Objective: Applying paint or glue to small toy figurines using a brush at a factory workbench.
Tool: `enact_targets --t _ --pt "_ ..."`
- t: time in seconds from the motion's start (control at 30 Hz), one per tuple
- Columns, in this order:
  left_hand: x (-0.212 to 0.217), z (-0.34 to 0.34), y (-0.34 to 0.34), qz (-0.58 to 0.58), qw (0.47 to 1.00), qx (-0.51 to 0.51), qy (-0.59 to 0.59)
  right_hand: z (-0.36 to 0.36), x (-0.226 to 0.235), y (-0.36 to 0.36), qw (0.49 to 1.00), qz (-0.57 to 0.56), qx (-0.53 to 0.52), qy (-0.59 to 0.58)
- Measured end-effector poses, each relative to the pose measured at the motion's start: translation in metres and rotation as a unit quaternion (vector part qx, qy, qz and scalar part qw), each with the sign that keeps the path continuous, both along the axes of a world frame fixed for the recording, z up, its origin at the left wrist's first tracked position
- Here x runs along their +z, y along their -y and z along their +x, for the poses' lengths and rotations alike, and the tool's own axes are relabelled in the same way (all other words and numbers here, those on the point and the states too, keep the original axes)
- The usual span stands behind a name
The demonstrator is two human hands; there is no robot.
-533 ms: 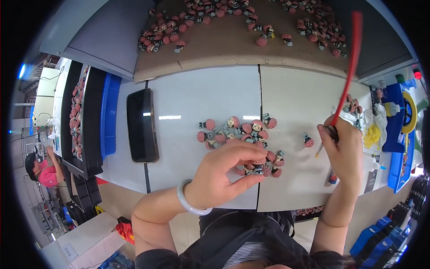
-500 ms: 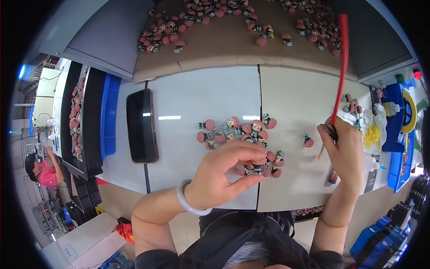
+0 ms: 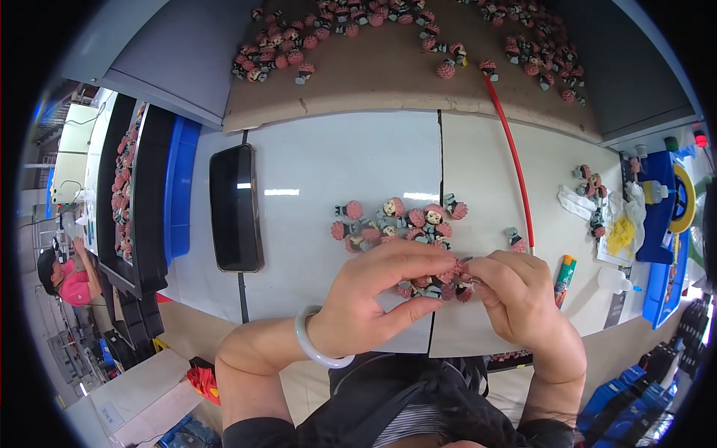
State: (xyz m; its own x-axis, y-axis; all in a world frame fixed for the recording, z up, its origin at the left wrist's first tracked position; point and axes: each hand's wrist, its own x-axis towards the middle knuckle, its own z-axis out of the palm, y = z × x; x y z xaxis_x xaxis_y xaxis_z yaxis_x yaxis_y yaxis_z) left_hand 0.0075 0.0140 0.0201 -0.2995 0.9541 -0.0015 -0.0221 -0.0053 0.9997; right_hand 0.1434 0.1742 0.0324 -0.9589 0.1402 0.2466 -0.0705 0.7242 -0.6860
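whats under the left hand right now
In the gap between thumb and fingers of the left hand, pink-headed figurines show, bunched together. Whatever lies directly beneath the palm and fingers is covered, so their full number there can't be told.

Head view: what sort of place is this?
Probably a factory or workshop: matching pink-topped figurines clustered on the worktable, more in a black tray at the left, and another person in the background.
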Motion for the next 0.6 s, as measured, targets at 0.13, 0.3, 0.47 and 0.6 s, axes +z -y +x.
enact_targets --t 0.13,0.3,0.47,0.6 --pt "-0.0027 0.0013 -0.0004 0.009 1.000 0.008 0.007 -0.0015 -0.0016 -0.0006 1.000 -0.004 0.000 -0.022" --pt "-0.0019 0.0058 -0.0032 0.043 0.996 0.028 0.070 0.0002 0.0000 0.0026 0.999 -0.044 0.012 -0.018" --pt "-0.0013 0.0060 -0.0015 0.041 0.997 0.032 0.063 -0.0005 -0.0029 0.0003 0.998 -0.016 0.049 -0.028" --pt "-0.0040 0.0040 0.0015 0.045 0.998 0.032 0.020 -0.0008 -0.0011 0.0002 0.998 0.034 0.047 -0.008"
